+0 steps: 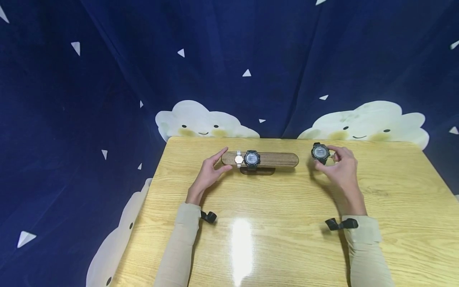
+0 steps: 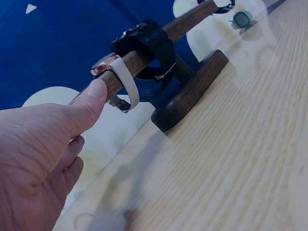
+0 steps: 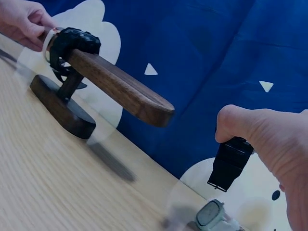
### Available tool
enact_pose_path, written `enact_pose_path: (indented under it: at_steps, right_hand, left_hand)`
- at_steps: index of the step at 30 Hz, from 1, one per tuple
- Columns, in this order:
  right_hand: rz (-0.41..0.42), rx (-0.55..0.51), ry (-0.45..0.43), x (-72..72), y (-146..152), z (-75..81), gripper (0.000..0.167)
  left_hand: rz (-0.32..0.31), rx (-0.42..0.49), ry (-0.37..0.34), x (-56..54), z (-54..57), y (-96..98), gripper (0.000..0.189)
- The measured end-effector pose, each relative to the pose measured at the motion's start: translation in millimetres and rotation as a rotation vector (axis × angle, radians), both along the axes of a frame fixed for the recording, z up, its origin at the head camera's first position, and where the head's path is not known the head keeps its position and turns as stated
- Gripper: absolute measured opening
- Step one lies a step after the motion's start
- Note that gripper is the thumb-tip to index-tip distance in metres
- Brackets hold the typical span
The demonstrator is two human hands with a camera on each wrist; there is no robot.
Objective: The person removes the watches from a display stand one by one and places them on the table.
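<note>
A dark wooden watch stand (image 1: 277,159) has a horizontal bar on a short post and an oval base (image 2: 190,91). Around its bar, near the left end, sit a white-strapped watch (image 1: 238,159) with a rose-gold case and a chunky black watch (image 1: 252,158). My left hand (image 1: 210,172) grips the bar's left end, the thumb beside the white strap. Off the bar's right end, my right hand (image 1: 341,165) pinches a second black watch (image 1: 320,152) by its sides, above the table. Its strap (image 3: 230,163) hangs loose. The right fingers are partly hidden.
A pale green watch (image 3: 210,214) lies on the wooden table (image 1: 287,215) behind my right hand, mostly hidden from the head view. A dark blue curtain (image 1: 222,59) with white clouds and triangles stands along the table's back and left edges.
</note>
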State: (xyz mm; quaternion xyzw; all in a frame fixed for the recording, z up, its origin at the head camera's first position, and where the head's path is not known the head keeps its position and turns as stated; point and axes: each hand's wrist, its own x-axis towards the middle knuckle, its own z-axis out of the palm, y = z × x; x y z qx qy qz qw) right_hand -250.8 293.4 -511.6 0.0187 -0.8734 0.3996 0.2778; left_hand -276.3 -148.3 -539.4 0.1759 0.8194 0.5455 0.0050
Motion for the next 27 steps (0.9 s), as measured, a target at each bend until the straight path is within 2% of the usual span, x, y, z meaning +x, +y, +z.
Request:
enact_pose_path:
  at_steps: [12,19,27]
  right_hand:
    - [-0.038,-0.020,0.013,0.9,12.8,1.0,0.054]
    - [-0.084,0.003,-0.025,3.7,21.4,3.0,0.053]
    - [-0.095,0.013,-0.027,4.5,31.4,-1.1,0.056]
  left_hand:
    - [0.008,0.002,-0.007,1.0,-0.5,0.3,0.071]
    - [0.008,0.000,-0.007,1.0,0.0,0.6,0.072]
    - [0.009,0.001,-0.008,1.1,-0.3,0.5,0.071]
